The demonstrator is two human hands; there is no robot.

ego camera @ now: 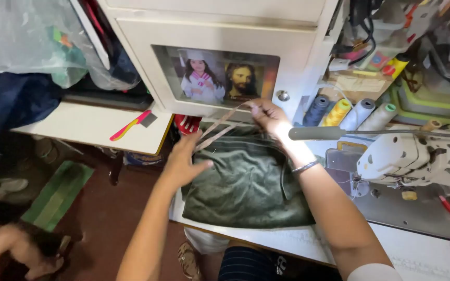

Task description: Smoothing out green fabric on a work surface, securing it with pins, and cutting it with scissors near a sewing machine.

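fabric: dark green cloth (246, 182), folded and rumpled, laid on the white counter (298, 242) beside the sewing machine (417, 156)
strip: thin tan strip (220, 125), pulled taut between the hands above the cloth
left hand (183, 161): grip loose, fingers spread, strip end touched
right hand (269, 115): strip pinched
step: strip being straightened, judged
next: alignment to the cloth edge needed

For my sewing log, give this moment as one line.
left hand: on green fabric, touching tape | right hand: pinching beige tape | sewing machine: right

Right hand (267, 115) pinches beige strap (220, 127); left hand (183, 164) on green fabric (246, 184).
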